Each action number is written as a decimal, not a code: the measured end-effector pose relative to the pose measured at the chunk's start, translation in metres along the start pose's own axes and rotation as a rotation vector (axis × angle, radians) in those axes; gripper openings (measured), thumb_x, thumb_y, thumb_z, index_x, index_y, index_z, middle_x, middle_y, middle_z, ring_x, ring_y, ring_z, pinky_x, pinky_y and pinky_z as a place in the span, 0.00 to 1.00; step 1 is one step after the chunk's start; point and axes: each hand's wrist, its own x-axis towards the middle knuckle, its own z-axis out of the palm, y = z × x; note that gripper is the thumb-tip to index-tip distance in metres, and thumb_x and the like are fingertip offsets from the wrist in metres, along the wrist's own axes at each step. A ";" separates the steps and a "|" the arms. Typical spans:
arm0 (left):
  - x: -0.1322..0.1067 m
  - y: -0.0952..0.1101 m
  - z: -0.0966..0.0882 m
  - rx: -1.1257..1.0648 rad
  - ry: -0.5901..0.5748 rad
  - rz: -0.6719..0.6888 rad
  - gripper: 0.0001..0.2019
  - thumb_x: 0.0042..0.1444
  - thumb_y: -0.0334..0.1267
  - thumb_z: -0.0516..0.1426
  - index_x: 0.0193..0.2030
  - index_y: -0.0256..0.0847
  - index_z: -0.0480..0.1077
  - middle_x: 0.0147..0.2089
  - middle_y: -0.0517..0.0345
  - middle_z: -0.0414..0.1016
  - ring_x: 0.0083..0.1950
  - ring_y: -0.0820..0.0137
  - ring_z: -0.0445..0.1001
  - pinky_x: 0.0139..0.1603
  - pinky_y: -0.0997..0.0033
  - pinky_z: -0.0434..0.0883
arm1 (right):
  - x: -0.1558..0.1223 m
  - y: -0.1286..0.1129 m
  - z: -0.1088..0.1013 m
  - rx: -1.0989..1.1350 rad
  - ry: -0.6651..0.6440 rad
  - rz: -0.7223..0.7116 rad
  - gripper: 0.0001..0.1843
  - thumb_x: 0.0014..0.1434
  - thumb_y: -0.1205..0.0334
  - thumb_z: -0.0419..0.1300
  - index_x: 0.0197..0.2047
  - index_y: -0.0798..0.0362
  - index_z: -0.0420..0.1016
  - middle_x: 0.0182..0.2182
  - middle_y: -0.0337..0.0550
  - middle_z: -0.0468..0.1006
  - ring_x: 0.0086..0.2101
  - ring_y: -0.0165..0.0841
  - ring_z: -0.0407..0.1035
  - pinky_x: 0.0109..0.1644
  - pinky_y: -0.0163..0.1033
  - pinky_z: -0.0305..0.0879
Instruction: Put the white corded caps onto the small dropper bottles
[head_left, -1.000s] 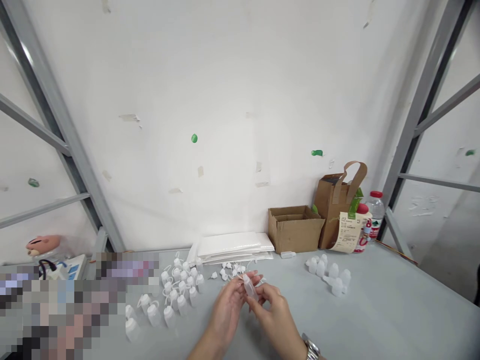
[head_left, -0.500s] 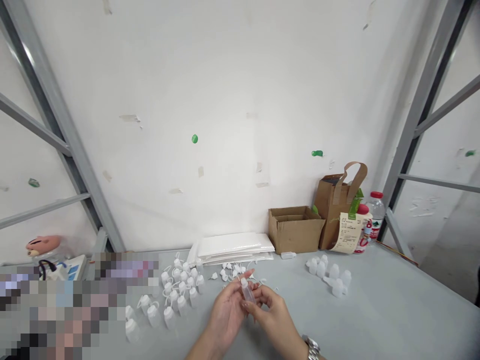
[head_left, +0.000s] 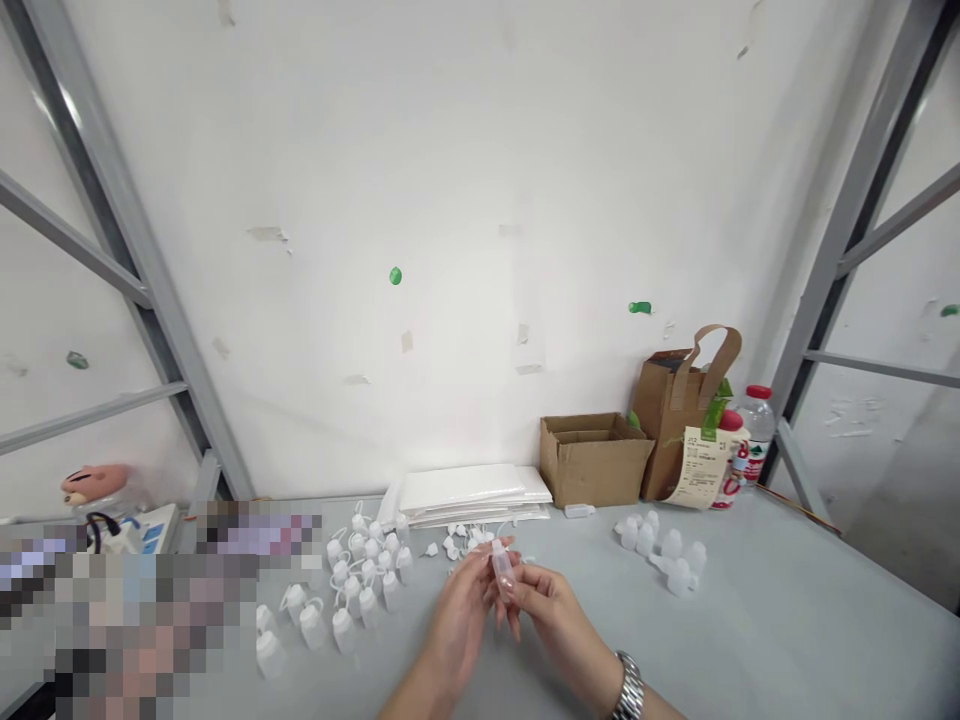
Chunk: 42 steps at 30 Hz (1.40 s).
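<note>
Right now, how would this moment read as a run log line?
left hand: at clear plastic bottle | right hand: at same bottle | beside: white plastic bottles

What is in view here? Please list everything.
Dropper bottle: one, translucent, between hands.
Left bottle group: many, white, left of hands.
Right bottle group: several, white, right of hands.
Small caps: several, white, behind hands.
Packet stack: one, white, by wall.
Cardboard box: one, brown, by wall.
Paper bag: one, brown, right of box.
Water bottle: one, clear, far right.
Table: one, grey, under everything.
Left hand: one, on bottle.
Right hand: one, on bottle, wearing watch.
</note>
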 end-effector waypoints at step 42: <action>0.000 0.005 0.001 -0.008 -0.045 -0.081 0.18 0.48 0.39 0.54 0.44 0.33 0.72 0.40 0.48 0.76 0.45 0.61 0.70 0.39 0.67 0.61 | -0.005 0.003 0.005 -0.301 0.204 -0.035 0.21 0.47 0.44 0.63 0.26 0.55 0.70 0.20 0.39 0.74 0.23 0.31 0.67 0.26 0.33 0.60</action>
